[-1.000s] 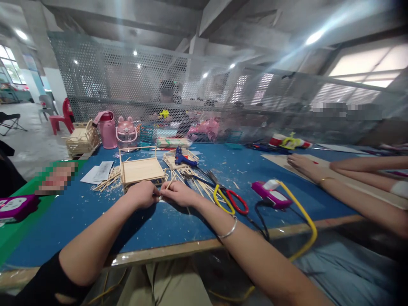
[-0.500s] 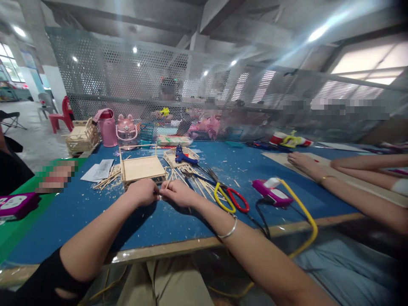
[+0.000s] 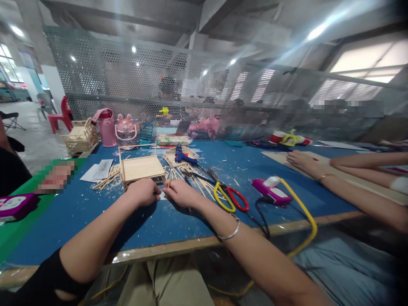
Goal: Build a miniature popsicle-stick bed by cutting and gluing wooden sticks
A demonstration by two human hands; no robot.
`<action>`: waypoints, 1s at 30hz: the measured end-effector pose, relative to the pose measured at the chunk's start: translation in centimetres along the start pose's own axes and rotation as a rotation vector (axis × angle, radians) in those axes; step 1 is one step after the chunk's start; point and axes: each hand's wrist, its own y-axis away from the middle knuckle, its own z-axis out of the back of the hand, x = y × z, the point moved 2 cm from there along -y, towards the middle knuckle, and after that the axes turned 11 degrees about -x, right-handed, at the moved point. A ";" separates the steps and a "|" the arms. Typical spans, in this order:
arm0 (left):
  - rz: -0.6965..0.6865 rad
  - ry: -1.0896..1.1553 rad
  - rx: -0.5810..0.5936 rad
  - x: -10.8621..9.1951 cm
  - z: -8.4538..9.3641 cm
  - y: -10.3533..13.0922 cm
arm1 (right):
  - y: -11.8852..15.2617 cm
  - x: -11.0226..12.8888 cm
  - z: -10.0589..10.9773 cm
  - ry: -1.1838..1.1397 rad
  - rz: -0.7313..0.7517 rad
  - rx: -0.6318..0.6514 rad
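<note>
My left hand (image 3: 145, 193) is closed, its fingertips curled together just in front of a small wooden stick-built frame (image 3: 142, 168) with a flat panel. What those fingertips hold, if anything, is hidden. Close beside it, my right hand (image 3: 180, 193) pinches a thin wooden stick (image 3: 169, 182) that points upward. A small white piece (image 3: 162, 196) shows between the two hands on the blue tabletop. Loose wooden sticks (image 3: 199, 185) fan out behind my right hand. A blue glue gun (image 3: 185, 157) lies on a smaller wooden frame (image 3: 170, 159).
Scissors with yellow and red handles (image 3: 231, 197) lie right of my right forearm, near a purple power strip (image 3: 272, 192) with a yellow cable. A co-worker's hand (image 3: 299, 161) rests on a board at right. A pink bottle (image 3: 106, 127) and white papers (image 3: 97, 170) are at left.
My right hand has drawn slightly right, away from my left, opening a small gap where the white piece shows. The left hand has barely moved.
</note>
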 end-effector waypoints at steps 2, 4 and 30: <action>0.015 -0.010 -0.004 0.0 0.0 0.0 | 0.0 0.1 -0.1 -0.023 0.037 0.010; 0.022 -0.016 -0.005 0.0 0.1 0.0 | 0.0 0.2 -0.1 -0.009 0.059 0.024; 0.026 -0.029 -0.007 -0.2 0.0 0.1 | 0.1 0.3 0.2 -0.004 0.082 0.049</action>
